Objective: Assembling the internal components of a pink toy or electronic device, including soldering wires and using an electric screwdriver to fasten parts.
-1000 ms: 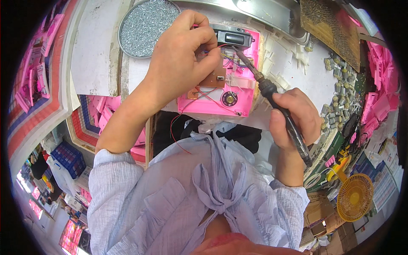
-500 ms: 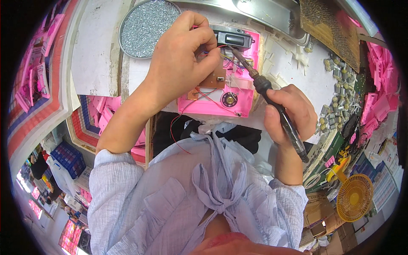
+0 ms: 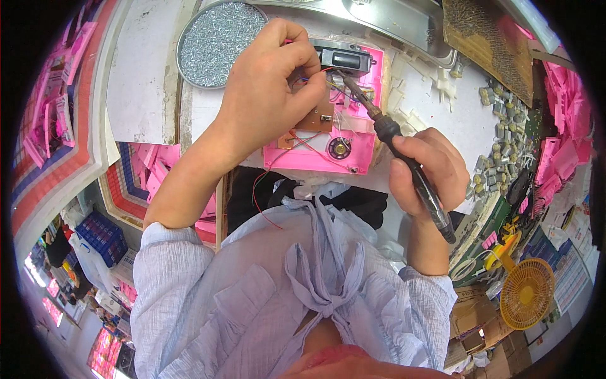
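A pink plastic housing (image 3: 363, 150) lies in front of me, holding a brown circuit board (image 3: 314, 121), a small round speaker (image 3: 339, 148) and a black part with a dark window (image 3: 344, 60). My left hand (image 3: 268, 85) reaches over its left side, fingertips pinched on a thin red wire (image 3: 329, 69). My right hand (image 3: 435, 174) is closed around the dark handle of a soldering iron (image 3: 386, 128). The iron slants up and left, its tip beside my left fingertips, just below the black part. Whether the tip touches the wire cannot be made out.
A round tray of small metal screws (image 3: 221, 44) stands beyond my left wrist. Several small motors (image 3: 499, 132) lie scattered at right, near pale plastic pieces (image 3: 413, 120). A metal tray (image 3: 404, 25) is at the back. A yellow fan (image 3: 528, 294) stands lower right.
The soldering iron and my right hand have shifted slightly left. My left hand stays nearly where it was, still pinching the wire.
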`<control>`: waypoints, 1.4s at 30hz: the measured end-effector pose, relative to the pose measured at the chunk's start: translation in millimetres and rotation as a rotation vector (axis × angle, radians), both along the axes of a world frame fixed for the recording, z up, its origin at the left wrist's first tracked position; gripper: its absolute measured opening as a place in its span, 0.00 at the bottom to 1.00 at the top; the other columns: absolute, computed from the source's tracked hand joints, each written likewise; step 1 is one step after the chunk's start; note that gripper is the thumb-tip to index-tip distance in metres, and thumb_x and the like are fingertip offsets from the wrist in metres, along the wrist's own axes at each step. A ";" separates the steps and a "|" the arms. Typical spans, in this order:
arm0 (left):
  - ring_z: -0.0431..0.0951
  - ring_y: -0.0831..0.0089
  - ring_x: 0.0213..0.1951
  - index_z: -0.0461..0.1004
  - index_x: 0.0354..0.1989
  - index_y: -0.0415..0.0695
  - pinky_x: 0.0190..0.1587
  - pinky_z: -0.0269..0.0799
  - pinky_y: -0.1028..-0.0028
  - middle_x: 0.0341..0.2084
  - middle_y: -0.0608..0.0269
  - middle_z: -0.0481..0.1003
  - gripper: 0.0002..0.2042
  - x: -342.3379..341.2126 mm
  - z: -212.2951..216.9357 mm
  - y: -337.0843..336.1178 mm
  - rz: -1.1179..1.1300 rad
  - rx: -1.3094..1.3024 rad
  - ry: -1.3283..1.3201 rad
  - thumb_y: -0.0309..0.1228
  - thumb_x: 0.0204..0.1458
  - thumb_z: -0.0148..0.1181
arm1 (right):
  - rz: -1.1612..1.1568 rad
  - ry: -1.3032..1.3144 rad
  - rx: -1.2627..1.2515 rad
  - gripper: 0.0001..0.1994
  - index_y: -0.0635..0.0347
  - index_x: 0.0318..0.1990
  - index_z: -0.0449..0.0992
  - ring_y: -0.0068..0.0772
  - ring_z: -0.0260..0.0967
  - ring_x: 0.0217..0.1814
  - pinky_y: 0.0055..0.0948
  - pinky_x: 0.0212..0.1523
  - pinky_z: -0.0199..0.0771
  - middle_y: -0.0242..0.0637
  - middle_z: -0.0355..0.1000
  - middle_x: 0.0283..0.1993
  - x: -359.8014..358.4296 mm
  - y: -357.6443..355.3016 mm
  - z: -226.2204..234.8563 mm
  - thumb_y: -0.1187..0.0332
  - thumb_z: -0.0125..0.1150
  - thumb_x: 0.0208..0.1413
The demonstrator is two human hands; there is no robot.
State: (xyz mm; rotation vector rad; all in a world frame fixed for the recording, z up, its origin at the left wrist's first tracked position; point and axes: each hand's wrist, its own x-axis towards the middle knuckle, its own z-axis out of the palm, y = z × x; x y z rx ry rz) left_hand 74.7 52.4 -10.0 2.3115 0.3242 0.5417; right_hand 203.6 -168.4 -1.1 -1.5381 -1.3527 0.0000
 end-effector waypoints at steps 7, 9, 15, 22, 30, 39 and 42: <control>0.74 0.71 0.33 0.75 0.29 0.38 0.35 0.71 0.74 0.36 0.60 0.71 0.06 0.6 0.7 0.4 -0.005 0.009 0.011 0.24 0.49 0.67 | -0.002 0.005 -0.015 0.13 0.63 0.42 0.80 0.34 0.67 0.19 0.30 0.22 0.65 0.36 0.72 0.22 1.8 -0.1 2.1 0.76 0.71 0.46; 0.75 0.71 0.34 0.75 0.29 0.37 0.36 0.72 0.74 0.36 0.60 0.71 0.06 1.1 -0.2 0.4 -0.005 0.039 -0.006 0.23 0.49 0.67 | 0.007 0.002 -0.019 0.14 0.63 0.42 0.80 0.34 0.67 0.19 0.29 0.21 0.65 0.35 0.73 0.22 3.1 0.7 2.2 0.76 0.71 0.46; 0.75 0.72 0.32 0.75 0.28 0.37 0.34 0.72 0.75 0.36 0.60 0.71 0.06 1.8 -0.2 -2.2 0.017 0.048 -0.001 0.23 0.48 0.67 | 0.010 -0.011 -0.049 0.13 0.62 0.42 0.79 0.32 0.66 0.18 0.28 0.21 0.65 0.34 0.72 0.22 3.6 4.1 2.2 0.76 0.70 0.46; 0.75 0.74 0.30 0.75 0.28 0.37 0.32 0.72 0.76 0.37 0.61 0.71 0.06 2.1 -1.2 -2.8 0.028 0.027 0.008 0.22 0.48 0.67 | 0.007 0.006 -0.053 0.14 0.61 0.41 0.80 0.31 0.66 0.18 0.28 0.20 0.64 0.33 0.71 0.21 3.0 8.3 1.6 0.77 0.69 0.44; 0.75 0.74 0.30 0.75 0.28 0.38 0.32 0.72 0.76 0.37 0.62 0.71 0.06 2.5 -5.3 -2.9 0.034 0.063 -0.018 0.23 0.47 0.68 | 0.006 0.008 -0.047 0.13 0.61 0.41 0.80 0.31 0.65 0.18 0.28 0.20 0.63 0.33 0.71 0.20 4.2 9.1 0.3 0.77 0.69 0.45; 0.76 0.65 0.31 0.75 0.26 0.40 0.32 0.74 0.68 0.35 0.61 0.72 0.06 4.8 -5.4 -6.9 0.068 0.036 -0.045 0.24 0.45 0.68 | 0.007 -0.016 -0.017 0.13 0.62 0.41 0.80 0.32 0.66 0.18 0.28 0.20 0.63 0.34 0.71 0.21 6.1 8.4 -1.2 0.76 0.69 0.45; 0.75 0.69 0.30 0.75 0.27 0.39 0.32 0.73 0.72 0.36 0.61 0.71 0.06 3.7 -7.4 -6.0 0.059 0.068 -0.052 0.23 0.46 0.67 | 0.003 -0.010 -0.008 0.13 0.62 0.41 0.80 0.32 0.66 0.18 0.28 0.20 0.64 0.34 0.72 0.21 4.9 8.1 -0.7 0.77 0.69 0.45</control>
